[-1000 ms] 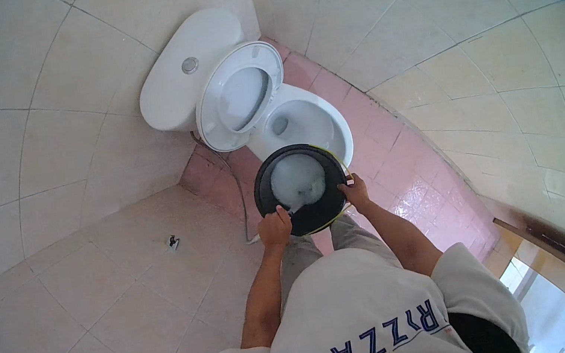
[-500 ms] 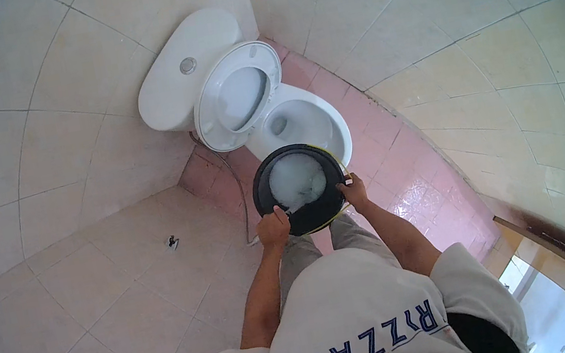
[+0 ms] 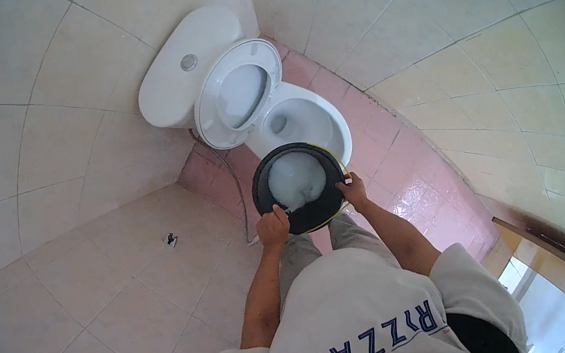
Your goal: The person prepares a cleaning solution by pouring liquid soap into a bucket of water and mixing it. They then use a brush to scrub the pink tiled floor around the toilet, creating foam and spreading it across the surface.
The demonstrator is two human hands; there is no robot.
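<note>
A round black bucket hangs between my two hands, in front of my legs and close to the near rim of the toilet bowl. Cloudy, whitish water shows inside it. My left hand is closed on the bucket's near left rim. On the right side, my right hand grips the rim, by a small white piece at the bucket's edge. A thin yellow strip runs along the bucket's right side. Beyond it stands the white toilet, its seat and lid raised against the tank.
The toilet tank has a round flush button. A grey hose runs down beside the bowl. Pink floor tiles look wet at the right. A metal tap juts from the left tiled wall. A doorway opens at lower right.
The water surface in the bucket has shifted slightly. Both hands keep their hold, and the bucket stays in nearly the same place.
</note>
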